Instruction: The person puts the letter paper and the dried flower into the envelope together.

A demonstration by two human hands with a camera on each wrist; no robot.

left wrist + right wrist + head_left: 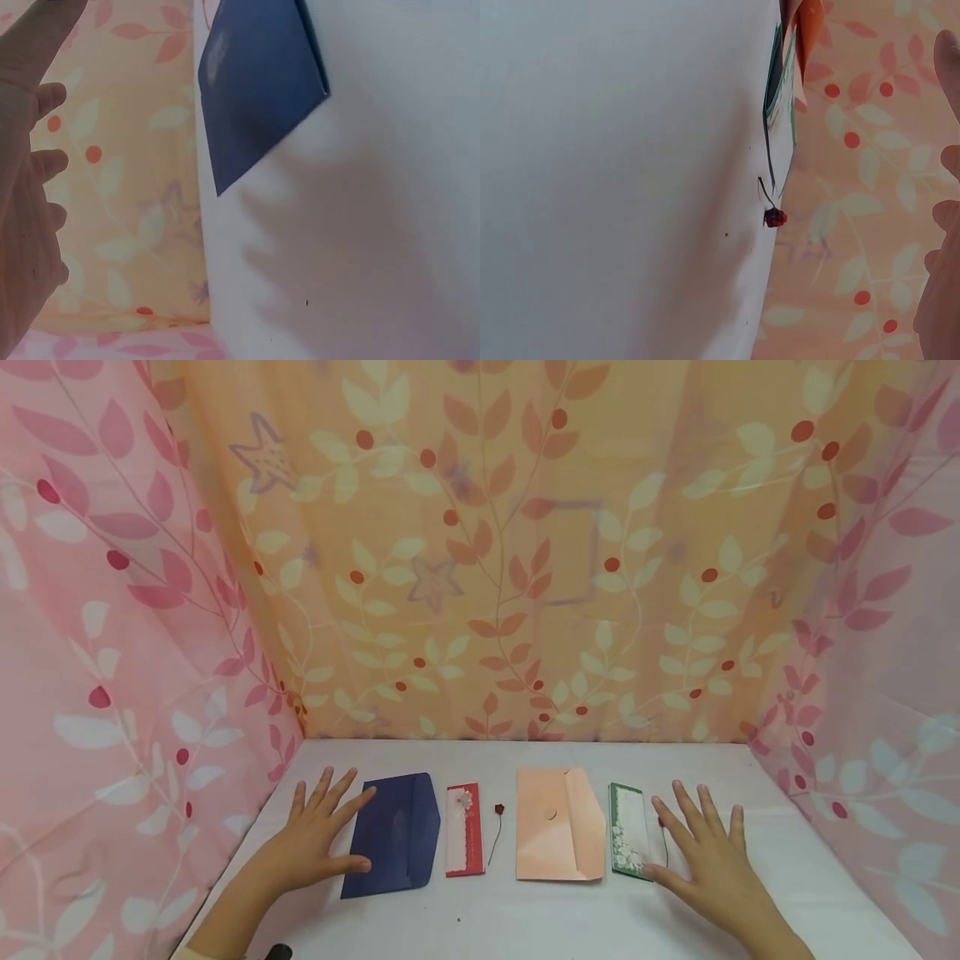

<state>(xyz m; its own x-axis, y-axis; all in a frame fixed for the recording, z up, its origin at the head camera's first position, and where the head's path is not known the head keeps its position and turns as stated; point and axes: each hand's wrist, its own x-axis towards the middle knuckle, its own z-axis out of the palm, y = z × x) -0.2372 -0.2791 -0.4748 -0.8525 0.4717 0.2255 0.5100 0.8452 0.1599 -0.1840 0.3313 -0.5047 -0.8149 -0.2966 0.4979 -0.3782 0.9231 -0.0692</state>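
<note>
Empty and splayed on both sides, with straight fingers in left grip (pixel 311 843) and right grip (pixel 708 860) alike. Just right of the left grip, partly overlapped by its thumb and forefinger in the head view, a navy envelope (pixel 386 835), with its long axis from near to far, leaning a little rightward, and its flap on the side away from that grip. Plainly nearer to the left grip than to the right; probably best met along its left edge (only a judgement). Farther right along the surface (pixel 480 931), in order: red card (pixel 465 829), loose flower (pixel 499 810), peach envelope (pixel 547 839), then green card (pixel 630 827), also lengthwise from near to far, just left of the right grip.

In the right wrist view, a second flower (pixel 776 217) with its head unobstructed, yet partly behind the right forefinger in the head view. In the left wrist view, a visible gap between fingers and navy envelope, suggesting hovering, not contact (hard to settle from the head).
</note>
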